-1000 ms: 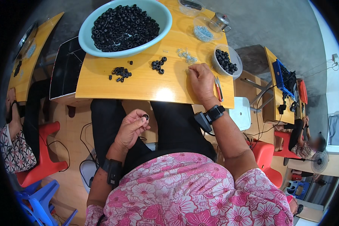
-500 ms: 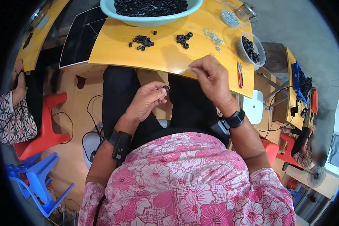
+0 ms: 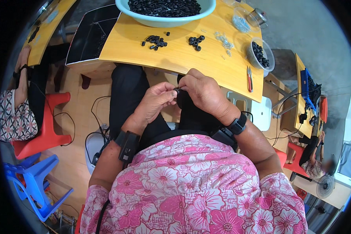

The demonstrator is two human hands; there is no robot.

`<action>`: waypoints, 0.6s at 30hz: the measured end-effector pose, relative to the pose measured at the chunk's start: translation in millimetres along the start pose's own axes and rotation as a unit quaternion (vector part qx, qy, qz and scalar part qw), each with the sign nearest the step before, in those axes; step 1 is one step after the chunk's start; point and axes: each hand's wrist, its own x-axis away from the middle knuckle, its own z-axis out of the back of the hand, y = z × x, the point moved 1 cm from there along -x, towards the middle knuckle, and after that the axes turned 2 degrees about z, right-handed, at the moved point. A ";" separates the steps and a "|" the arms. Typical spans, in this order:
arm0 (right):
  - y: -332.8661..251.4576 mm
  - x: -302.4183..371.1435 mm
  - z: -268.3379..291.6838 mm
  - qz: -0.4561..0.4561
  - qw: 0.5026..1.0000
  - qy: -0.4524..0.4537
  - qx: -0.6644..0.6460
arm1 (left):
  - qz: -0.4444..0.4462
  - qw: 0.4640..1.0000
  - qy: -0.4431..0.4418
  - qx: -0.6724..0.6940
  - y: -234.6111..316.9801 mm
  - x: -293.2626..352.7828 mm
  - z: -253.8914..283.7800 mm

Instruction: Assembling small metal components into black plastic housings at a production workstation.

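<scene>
Over my lap, just off the table's near edge, my left hand (image 3: pixel 156 99) pinches a small round black part (image 3: pixel 177 90) between thumb and fingertips. My right hand (image 3: pixel 203 91) meets it there, its thumb and fingers closed right at the black part. Whatever the right fingertips hold is too small to make out. On the yellow table (image 3: pixel 144 60) lie a loose pile of small black parts (image 3: pixel 155 42), a smaller group of black rings (image 3: pixel 196 42) and scattered small clear pieces (image 3: pixel 224 41).
A pale blue basin (image 3: pixel 165 21) full of black parts stands at the far edge. Clear tubs hold black parts (image 3: pixel 260 54) and clear pieces (image 3: pixel 241 24) on the right. Red-handled snips (image 3: pixel 249 80) lie near the right corner. Other people sit at tables on both sides.
My right hand has moved left and down from the table edge to the black part in my left hand. The view has shifted slightly, and my left hand still pinches the part.
</scene>
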 end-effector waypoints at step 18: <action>8.2 1.1 -15.4 -0.234 0.911 -0.012 -0.339 | -0.007 1.000 -0.010 0.017 0.0 0.4 2.6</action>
